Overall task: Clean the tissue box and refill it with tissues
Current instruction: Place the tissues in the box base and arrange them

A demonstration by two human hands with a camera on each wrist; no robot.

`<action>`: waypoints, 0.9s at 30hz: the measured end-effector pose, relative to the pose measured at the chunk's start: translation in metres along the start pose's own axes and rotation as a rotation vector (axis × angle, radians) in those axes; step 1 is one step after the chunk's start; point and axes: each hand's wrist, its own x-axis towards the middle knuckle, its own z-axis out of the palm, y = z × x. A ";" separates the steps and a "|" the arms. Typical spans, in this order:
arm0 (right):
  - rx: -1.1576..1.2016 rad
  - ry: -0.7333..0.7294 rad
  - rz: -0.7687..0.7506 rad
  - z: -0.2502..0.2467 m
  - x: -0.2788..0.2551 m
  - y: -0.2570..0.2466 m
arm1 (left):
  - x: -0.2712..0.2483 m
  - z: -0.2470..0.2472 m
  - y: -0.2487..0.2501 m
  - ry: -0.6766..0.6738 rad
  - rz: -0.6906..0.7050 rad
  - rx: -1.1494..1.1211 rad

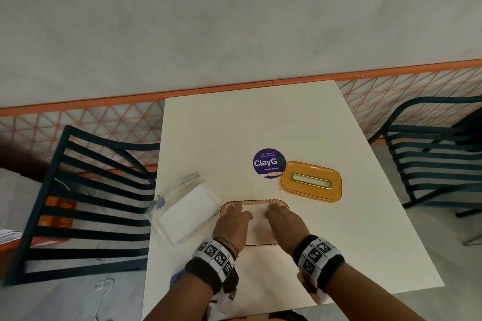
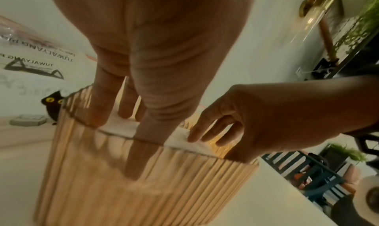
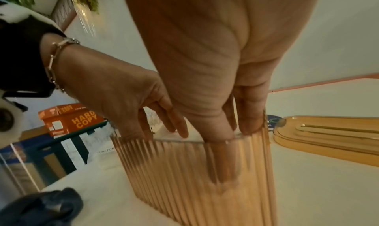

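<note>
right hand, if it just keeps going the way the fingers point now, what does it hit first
The right hand points its straight fingers down into the ribbed tissue box. Straight on, the fingertips would most likely meet the white tissues inside, if they are not touching already; depth is unclear.

Tissue box [image 1: 260, 203] base obscured by both hands; fingertips [image 2: 133, 172] blurred behind ribbed wall; tissue pack [image 1: 187, 206] beside it blurred.
</note>
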 end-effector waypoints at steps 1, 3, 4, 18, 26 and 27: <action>-0.010 -0.007 0.002 0.002 0.001 0.000 | 0.002 0.003 -0.001 0.002 -0.002 0.003; -0.018 -0.018 0.011 0.003 0.003 -0.001 | 0.004 0.007 -0.003 0.011 -0.005 -0.001; -0.023 -0.017 0.013 0.004 0.004 -0.002 | 0.005 0.008 -0.002 0.022 -0.006 -0.004; -0.026 -0.013 0.013 0.002 0.009 0.003 | 0.007 0.014 0.006 0.084 -0.018 -0.011; 0.026 0.091 0.019 -0.010 0.007 0.004 | -0.002 -0.011 -0.005 0.162 -0.029 -0.224; 0.055 0.146 0.028 -0.013 0.005 0.007 | -0.007 -0.019 -0.013 0.244 -0.072 -0.277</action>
